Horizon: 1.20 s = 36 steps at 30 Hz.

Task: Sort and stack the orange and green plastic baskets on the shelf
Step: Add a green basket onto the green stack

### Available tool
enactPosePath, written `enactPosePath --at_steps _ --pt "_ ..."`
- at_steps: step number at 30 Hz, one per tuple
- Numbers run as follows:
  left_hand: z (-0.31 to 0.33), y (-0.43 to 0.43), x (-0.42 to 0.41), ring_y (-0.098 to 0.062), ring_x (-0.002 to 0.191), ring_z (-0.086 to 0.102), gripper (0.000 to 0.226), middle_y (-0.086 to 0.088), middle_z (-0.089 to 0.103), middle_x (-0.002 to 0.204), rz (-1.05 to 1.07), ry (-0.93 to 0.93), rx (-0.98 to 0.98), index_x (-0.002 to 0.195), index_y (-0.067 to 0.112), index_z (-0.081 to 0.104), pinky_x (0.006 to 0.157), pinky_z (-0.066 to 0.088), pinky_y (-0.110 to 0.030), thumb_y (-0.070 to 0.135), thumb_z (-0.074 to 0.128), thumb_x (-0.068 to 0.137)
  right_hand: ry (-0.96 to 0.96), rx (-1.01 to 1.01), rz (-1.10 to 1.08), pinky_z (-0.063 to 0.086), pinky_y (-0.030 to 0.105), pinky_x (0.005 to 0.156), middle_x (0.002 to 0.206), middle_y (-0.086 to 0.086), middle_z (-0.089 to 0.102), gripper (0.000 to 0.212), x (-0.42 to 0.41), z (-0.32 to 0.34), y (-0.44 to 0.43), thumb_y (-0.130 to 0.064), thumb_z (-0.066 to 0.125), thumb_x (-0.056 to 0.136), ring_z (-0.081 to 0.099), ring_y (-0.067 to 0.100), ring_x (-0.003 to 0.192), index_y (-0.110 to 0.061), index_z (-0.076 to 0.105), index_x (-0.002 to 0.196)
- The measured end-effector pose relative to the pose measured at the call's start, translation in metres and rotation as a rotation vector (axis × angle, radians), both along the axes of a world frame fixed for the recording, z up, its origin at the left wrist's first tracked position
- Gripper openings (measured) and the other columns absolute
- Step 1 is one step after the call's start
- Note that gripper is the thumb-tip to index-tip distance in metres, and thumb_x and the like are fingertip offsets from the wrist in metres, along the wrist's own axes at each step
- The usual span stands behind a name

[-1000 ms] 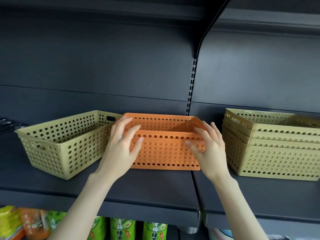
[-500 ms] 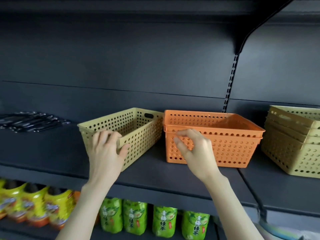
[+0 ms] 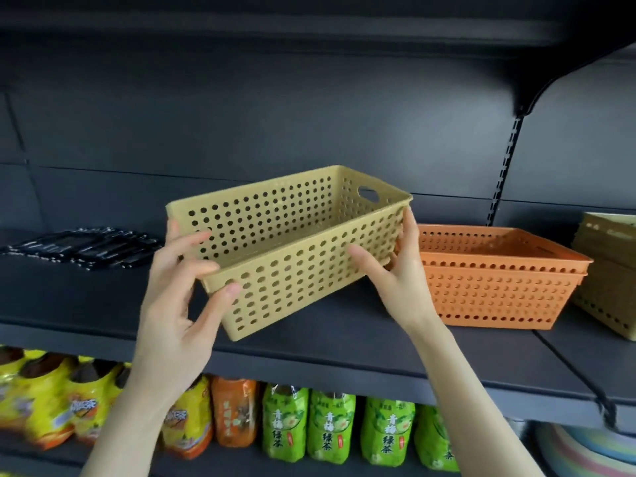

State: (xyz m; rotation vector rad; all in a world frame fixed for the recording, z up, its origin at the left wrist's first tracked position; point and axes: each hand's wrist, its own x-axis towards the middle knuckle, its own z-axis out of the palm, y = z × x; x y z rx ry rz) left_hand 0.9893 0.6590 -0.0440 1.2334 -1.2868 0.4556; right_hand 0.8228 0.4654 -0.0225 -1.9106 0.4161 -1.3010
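A yellow-green perforated basket (image 3: 292, 249) is lifted and tilted above the dark shelf (image 3: 344, 342). My left hand (image 3: 179, 287) grips its near left corner, thumb on the outside and fingers over the rim. My right hand (image 3: 395, 270) holds its right side wall. Just to the right, a stack of two orange baskets (image 3: 495, 280) stands on the shelf. A stack of yellow-green baskets (image 3: 609, 270) sits at the far right edge, partly cut off by the frame.
Black packaged items (image 3: 82, 246) lie on the shelf at the left. Below, the lower shelf holds yellow and orange drink bottles (image 3: 69, 404) and green tea bottles (image 3: 330, 428). A slotted upright (image 3: 506, 166) divides the back panel at the right.
Both hands left the orange baskets and moved left to the single yellow-green basket. It now is off the shelf, raised and tilted in both hands. The view shifted left.
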Motion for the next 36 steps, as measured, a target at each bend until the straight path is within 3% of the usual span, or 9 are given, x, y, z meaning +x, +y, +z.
enactPosePath --at_steps 3,6,11,13,16,20,28,33,36 --pt "0.008 0.011 -0.003 -0.023 0.146 0.012 0.035 -0.016 0.035 0.147 -0.065 0.001 -0.009 0.089 0.003 0.055 0.101 0.041 -0.055 0.038 0.056 0.088 -0.091 0.024 -0.017 0.041 0.007 0.09 0.134 -0.023 0.037 0.104 -0.017 0.012 0.005 -0.031 0.075 0.072 0.04 -0.021 0.117 -0.023 0.006 0.149" --pt "0.017 0.01 -0.014 -0.022 0.147 0.012 0.039 -0.014 0.03 0.151 -0.116 -0.04 -0.008 0.091 0.006 0.056 0.103 0.04 -0.042 0.044 0.056 0.088 -0.093 -0.011 -0.077 0.039 0.001 0.083 0.129 -0.026 0.037 0.107 -0.043 0.019 0.008 -0.019 0.077 0.072 0.039 -0.028 0.109 -0.02 0.002 0.149" --pt "0.022 -0.01 -0.058 -0.021 0.146 0.017 0.023 -0.004 0.026 0.155 -0.243 -0.011 -0.042 0.092 0.024 0.058 0.102 0.042 -0.04 0.046 0.059 0.085 -0.085 -0.079 -0.3 0.041 0.032 0.105 0.14 -0.006 0.036 0.118 -0.11 0.027 0.011 -0.03 0.083 0.063 0.041 0.006 0.127 -0.028 0.002 0.148" --pt "0.021 -0.023 -0.086 -0.018 0.143 0.026 0.007 0.009 0.028 0.154 -0.297 0.068 -0.057 0.089 0.039 0.06 0.1 0.044 -0.03 0.043 0.063 0.084 -0.082 -0.116 -0.383 0.041 0.04 0.105 0.132 -0.017 0.035 0.119 -0.147 0.027 0.012 -0.039 0.084 0.058 0.04 0.008 0.123 -0.031 0.006 0.148" --pt "0.017 -0.04 -0.138 -0.017 0.135 0.041 0.031 0.019 0.032 0.148 -0.402 0.224 -0.045 0.082 0.047 0.062 0.097 0.046 -0.021 0.016 0.065 0.078 -0.081 -0.157 -0.477 0.043 0.046 0.101 0.124 -0.031 0.03 0.11 -0.206 0.024 0.012 -0.047 0.085 0.054 0.041 0.01 0.121 -0.035 0.02 0.143" --pt "0.016 -0.058 -0.234 0.004 0.109 0.057 0.035 -0.008 0.053 0.132 -0.459 0.248 -0.037 0.097 0.033 0.057 0.09 0.044 -0.009 0.003 0.061 0.08 -0.087 -0.145 -0.576 0.041 0.047 0.101 0.124 -0.032 0.032 0.095 -0.301 0.016 0.013 -0.039 0.085 0.056 0.039 0.013 0.122 -0.039 0.03 0.134" --pt "0.021 -0.118 -0.373 0.009 0.106 0.056 0.072 0.044 0.052 0.112 -0.533 0.358 -0.025 0.13 0.027 0.037 0.086 0.046 -0.011 0.013 0.073 0.069 -0.145 -0.112 -0.654 0.048 0.049 0.094 0.134 -0.004 0.04 0.094 -0.441 0.011 -0.014 -0.042 0.087 0.055 0.046 0.021 0.124 -0.038 0.033 0.132" --pt "0.037 -0.179 -0.423 0.012 0.098 0.057 0.072 0.045 0.053 0.107 -0.517 0.278 -0.036 0.129 0.026 0.037 0.083 0.046 -0.012 0.006 0.077 0.071 -0.198 -0.179 -0.674 0.047 0.049 0.097 0.137 -0.002 0.041 0.089 -0.491 0.017 -0.066 -0.02 0.085 0.065 0.043 0.023 0.127 -0.045 0.03 0.13" --pt "0.045 -0.219 -0.439 -0.001 0.102 0.06 0.072 0.021 0.058 0.117 -0.526 0.277 -0.073 0.128 0.029 0.038 0.091 0.05 -0.029 0.014 0.078 0.07 -0.221 -0.191 -0.677 0.045 0.043 0.101 0.143 0.002 0.036 0.098 -0.508 0.025 -0.102 -0.023 0.085 0.066 0.043 0.018 0.128 -0.041 0.021 0.138"
